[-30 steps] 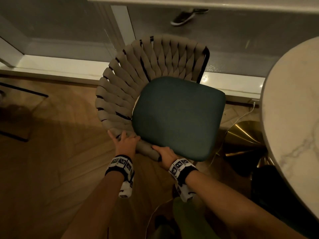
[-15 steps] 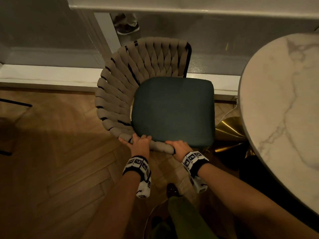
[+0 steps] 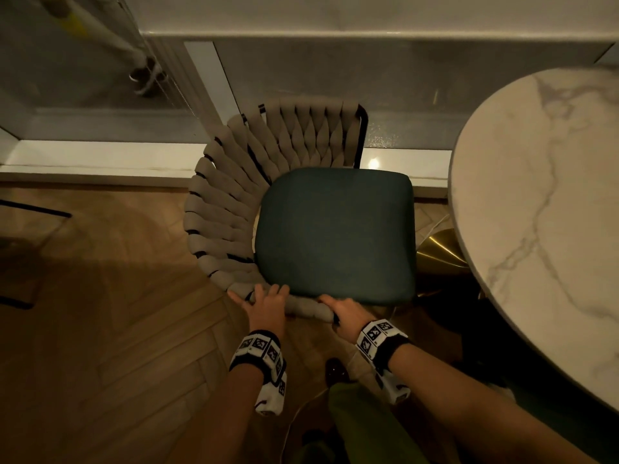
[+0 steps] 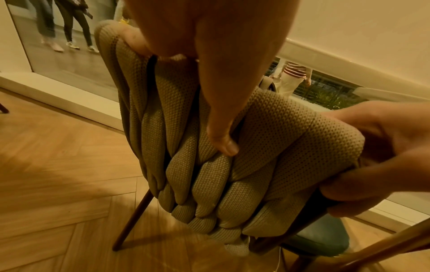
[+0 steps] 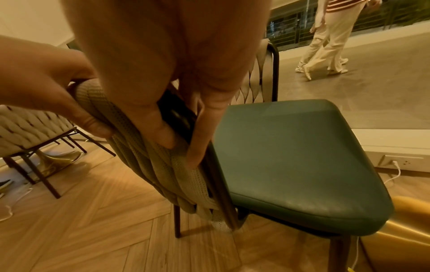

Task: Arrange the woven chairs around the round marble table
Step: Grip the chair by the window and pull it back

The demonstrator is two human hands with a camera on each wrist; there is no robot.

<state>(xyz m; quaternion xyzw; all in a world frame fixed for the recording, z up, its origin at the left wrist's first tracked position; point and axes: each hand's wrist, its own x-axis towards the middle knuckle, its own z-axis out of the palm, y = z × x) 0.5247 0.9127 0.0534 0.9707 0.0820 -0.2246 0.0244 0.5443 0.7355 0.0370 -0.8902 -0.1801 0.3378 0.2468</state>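
Hands both clamped on woven chair armrest end: left hand over top, right hand round frame. Chair beside marble table, seat facing it. Step: positioning chair. Next: likely slide toward table, minding cable. Herringbone wood floor, glass front behind.

No readable text shows; the wristbands carry only black-and-white marker patterns.
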